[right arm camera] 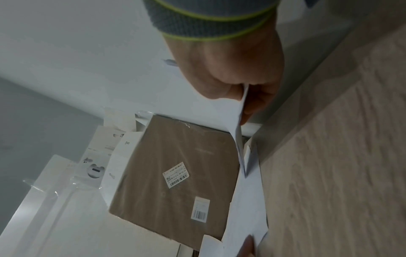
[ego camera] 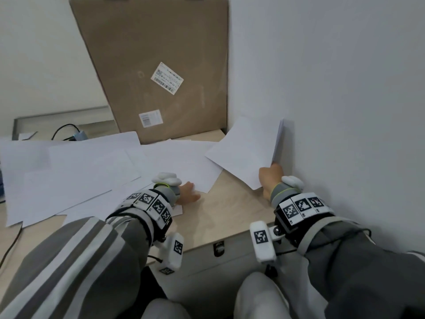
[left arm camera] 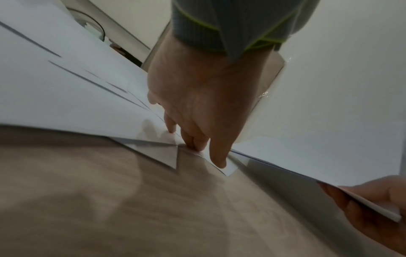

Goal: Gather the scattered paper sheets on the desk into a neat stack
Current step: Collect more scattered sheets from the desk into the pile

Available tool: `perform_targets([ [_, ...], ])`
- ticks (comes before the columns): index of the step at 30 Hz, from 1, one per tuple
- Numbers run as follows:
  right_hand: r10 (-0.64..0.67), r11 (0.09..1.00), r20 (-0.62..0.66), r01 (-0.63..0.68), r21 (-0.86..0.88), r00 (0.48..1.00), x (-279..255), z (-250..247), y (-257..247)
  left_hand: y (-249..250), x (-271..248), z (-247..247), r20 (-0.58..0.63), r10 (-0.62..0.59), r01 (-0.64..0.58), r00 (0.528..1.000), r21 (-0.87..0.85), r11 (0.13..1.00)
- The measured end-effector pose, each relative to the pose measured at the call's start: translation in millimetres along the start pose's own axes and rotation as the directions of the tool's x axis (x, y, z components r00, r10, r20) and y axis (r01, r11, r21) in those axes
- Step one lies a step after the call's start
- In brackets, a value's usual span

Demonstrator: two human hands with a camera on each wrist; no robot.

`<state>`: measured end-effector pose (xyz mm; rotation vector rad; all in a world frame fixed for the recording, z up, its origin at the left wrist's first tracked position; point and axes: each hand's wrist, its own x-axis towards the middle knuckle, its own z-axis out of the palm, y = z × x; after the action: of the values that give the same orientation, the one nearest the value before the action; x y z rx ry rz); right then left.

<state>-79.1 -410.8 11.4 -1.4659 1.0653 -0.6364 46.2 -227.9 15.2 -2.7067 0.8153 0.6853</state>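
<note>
Several white paper sheets (ego camera: 69, 171) lie overlapping across the left and middle of the light wooden desk (ego camera: 230, 215). My left hand (ego camera: 187, 192) rests on the near corner of one sheet (ego camera: 184, 162). In the left wrist view its straight fingers (left arm camera: 218, 160) press down on overlapping sheet corners (left arm camera: 230, 169). My right hand (ego camera: 269, 178) pinches a small bundle of sheets (ego camera: 243, 148) by its near edge, raised off the desk beside the wall. The right wrist view shows thumb and fingers of the right hand (right arm camera: 237, 87) closed over that bundle (right arm camera: 248, 200).
A large flat cardboard box (ego camera: 156, 65) leans on the wall behind the papers. The white wall (ego camera: 345, 111) runs close along the right. A black cable with an adapter (ego camera: 78, 134) lies at back left. White packaging (right arm camera: 94, 167) stands beside the box.
</note>
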Motion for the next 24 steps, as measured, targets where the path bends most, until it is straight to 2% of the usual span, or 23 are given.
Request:
perform_targets([
  [6,0.037,0.999,0.003,-0.037,0.009,0.999,-13,-6,-1,-13,-22,-7,-0.001,-0.018,0.018,1.000,0.091,0.996],
  [11,0.074,0.996,0.002,-0.074,-0.042,0.997,-25,-17,5,-40,-25,2,0.016,-0.101,0.100,0.995,0.065,0.993],
  [14,0.112,0.991,0.011,-0.110,-0.079,0.994,-32,-20,11,-72,-25,10,0.068,-0.169,0.163,0.983,0.081,0.983],
  [17,0.129,0.987,0.013,-0.128,-0.095,0.991,-38,-20,15,-101,-20,19,0.035,-0.245,0.242,0.969,0.073,0.968],
  [21,0.155,0.988,0.046,-0.154,-0.014,0.987,-43,-21,16,-92,-26,10,-0.043,-0.253,0.246,0.966,-0.121,0.962],
  [23,0.165,0.986,0.126,-0.164,-0.014,0.978,-43,-19,16,-73,-25,3,-0.136,-0.210,0.152,0.968,-0.349,0.925],
  [24,0.172,0.985,0.165,-0.174,-0.003,0.971,-45,-17,15,-59,-25,1,-0.159,-0.160,0.062,0.974,-0.493,0.868],
])
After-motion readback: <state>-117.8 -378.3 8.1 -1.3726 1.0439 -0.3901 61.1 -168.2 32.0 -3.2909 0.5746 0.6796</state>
